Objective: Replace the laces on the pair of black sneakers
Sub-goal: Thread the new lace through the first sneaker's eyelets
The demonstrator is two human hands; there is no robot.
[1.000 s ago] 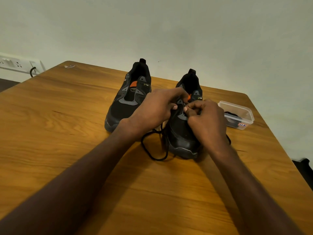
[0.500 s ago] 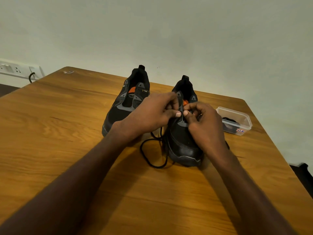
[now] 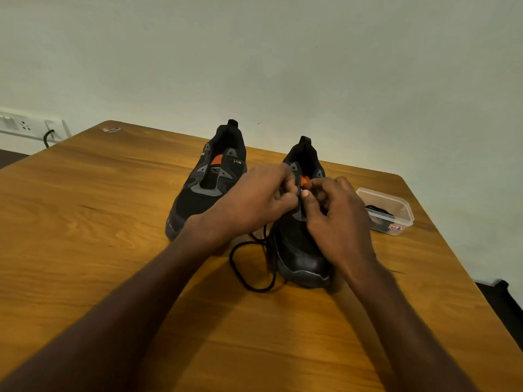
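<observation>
A wall socket strip (image 3: 25,126) with a plugged cable (image 3: 48,137) behind the wooden table (image 3: 85,222)

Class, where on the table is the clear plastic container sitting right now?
In the head view, the clear plastic container sits near the wooden table's far right edge, just right of the right-hand sneaker.

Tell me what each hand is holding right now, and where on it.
Both the left hand and right hand pinch at the lacing area of the right-side sneaker, near its upper eyelets. The black lace trails below; the exact pinch points are hidden by fingers.
</observation>
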